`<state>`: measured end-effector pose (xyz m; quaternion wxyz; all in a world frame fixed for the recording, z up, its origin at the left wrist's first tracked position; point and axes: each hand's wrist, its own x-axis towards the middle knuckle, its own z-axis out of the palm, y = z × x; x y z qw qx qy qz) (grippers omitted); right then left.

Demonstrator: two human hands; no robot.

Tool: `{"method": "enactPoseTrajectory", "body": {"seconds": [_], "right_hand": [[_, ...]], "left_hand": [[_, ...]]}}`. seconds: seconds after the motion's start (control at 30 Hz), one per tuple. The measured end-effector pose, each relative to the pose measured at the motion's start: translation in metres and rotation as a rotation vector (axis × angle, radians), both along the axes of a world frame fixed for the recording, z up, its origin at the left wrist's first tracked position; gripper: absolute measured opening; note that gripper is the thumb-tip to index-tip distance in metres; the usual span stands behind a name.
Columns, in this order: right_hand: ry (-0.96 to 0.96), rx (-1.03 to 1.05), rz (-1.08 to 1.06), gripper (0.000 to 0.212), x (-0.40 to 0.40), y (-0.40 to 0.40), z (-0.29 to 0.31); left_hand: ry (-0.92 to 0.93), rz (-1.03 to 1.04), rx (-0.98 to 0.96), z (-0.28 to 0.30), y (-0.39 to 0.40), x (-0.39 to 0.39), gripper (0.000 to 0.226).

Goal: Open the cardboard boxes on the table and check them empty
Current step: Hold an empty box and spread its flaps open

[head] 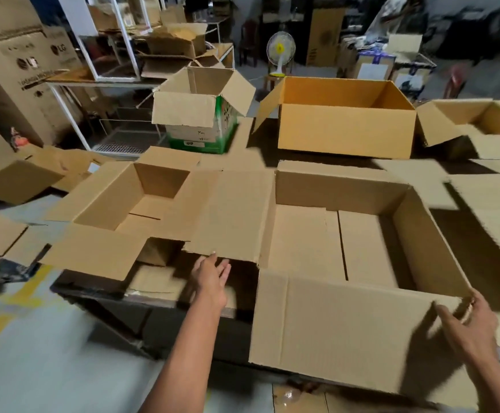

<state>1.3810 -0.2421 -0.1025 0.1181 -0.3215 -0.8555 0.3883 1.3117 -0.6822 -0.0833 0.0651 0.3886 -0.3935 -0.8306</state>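
Right hand [469, 326] has its fingers [448, 315] curled over the near flap's corner on the big box [302, 239], down at 5 o'clock on the counter [344, 165]. Left hand [211, 281] is at 7 o'clock, fingers spread loose, just under the side flap [231, 216]. I'd fold both flaps right out, then look straight down; the bottom looks bare.

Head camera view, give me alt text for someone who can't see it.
A person's right hand grips the near flap of a large open cardboard box that looks empty, while the left hand reaches, fingers straight, under its left flap. More opened boxes crowd the dark table.
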Motion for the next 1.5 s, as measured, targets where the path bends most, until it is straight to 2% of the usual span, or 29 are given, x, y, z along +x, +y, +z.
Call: {"method": "enactPoseTrajectory", "body": {"seconds": [0.1,0.23,0.4,0.43,0.57,0.7,0.77,0.83,0.9,1.1,1.23,1.33,1.4,1.5], "right_hand": [[0.010,-0.037,-0.030,0.059,0.001,-0.007,0.003],[0.027,-0.059,-0.074,0.060,0.004,-0.016,0.005],[-0.012,-0.133,-0.086,0.070,0.005,-0.013,0.008],[-0.019,-0.153,-0.086,0.070,0.006,-0.011,0.009],[0.004,-0.213,-0.090,0.070,0.006,-0.004,0.008],[0.006,-0.228,-0.085,0.070,0.005,0.000,0.005],[0.011,-0.208,-0.089,0.068,0.006,0.001,0.007],[0.028,-0.220,-0.092,0.065,0.007,-0.001,0.010],[0.038,-0.253,-0.077,0.059,0.008,-0.003,0.009],[0.079,-0.351,0.000,0.038,0.009,-0.030,0.002],[0.097,-0.541,-0.111,0.049,0.004,-0.033,-0.008],[0.203,-0.885,-0.270,0.057,-0.011,-0.007,-0.011],[0.228,-1.107,-0.347,0.055,-0.024,0.015,-0.010],[0.267,-1.220,-0.411,0.045,-0.038,0.038,-0.004]], "left_hand": [[0.073,-0.044,-0.064,0.015,-0.003,0.004,0.049],[0.189,-0.173,-0.308,0.041,-0.001,0.004,0.052],[0.221,-0.396,-0.463,0.070,-0.007,-0.026,0.094],[0.235,-0.460,-0.522,0.079,-0.012,-0.034,0.096],[0.143,-0.710,-0.773,0.122,-0.027,-0.071,0.083],[0.060,-0.910,-1.136,0.161,-0.011,-0.098,0.050],[0.018,-0.889,-1.328,0.165,-0.001,-0.106,0.057],[-0.007,-0.835,-1.525,0.161,0.004,-0.111,0.048],[-0.017,-0.805,-1.633,0.157,0.000,-0.111,0.046],[-0.119,-0.763,-1.794,0.165,-0.031,-0.102,0.051],[-0.135,-0.798,-1.824,0.165,-0.037,-0.101,0.065],[-0.136,-0.799,-1.813,0.164,-0.033,-0.099,0.069],[-0.137,-0.785,-1.801,0.164,-0.031,-0.099,0.070],[-0.149,-0.775,-1.797,0.164,-0.032,-0.097,0.073]]}}
